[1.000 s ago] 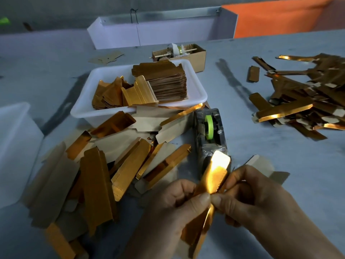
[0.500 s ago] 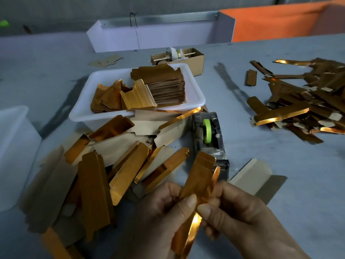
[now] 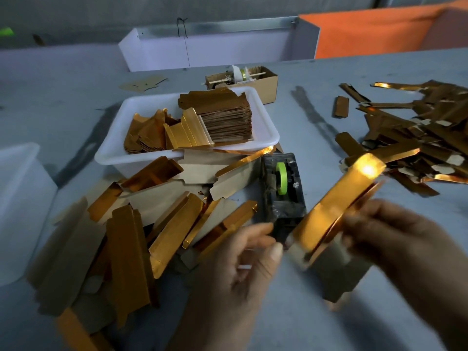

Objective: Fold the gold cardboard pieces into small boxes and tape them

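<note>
My right hand (image 3: 395,239) grips a folded gold cardboard piece (image 3: 336,198) near its middle, holding it tilted up to the right above the table. Light glares off its upper end. My left hand (image 3: 243,269) sits by the piece's lower end with loosely curled fingers, and nothing shows between thumb and forefinger. A black tape dispenser (image 3: 281,188) with a green roll stands just beyond my left fingers. Under the held piece lies a flat brown-backed blank (image 3: 342,274).
A white tray (image 3: 266,122) holds stacked flat gold blanks. Loose gold blanks (image 3: 126,236) are heaped at the left front. Several gold pieces (image 3: 417,138) lie piled at the right. A cardboard box (image 3: 268,84) stands behind the tray, and a white tub (image 3: 20,198) sits at far left.
The gold piece has swung from upright between both hands to the right, now tilted in my right hand. My left hand has come off it.
</note>
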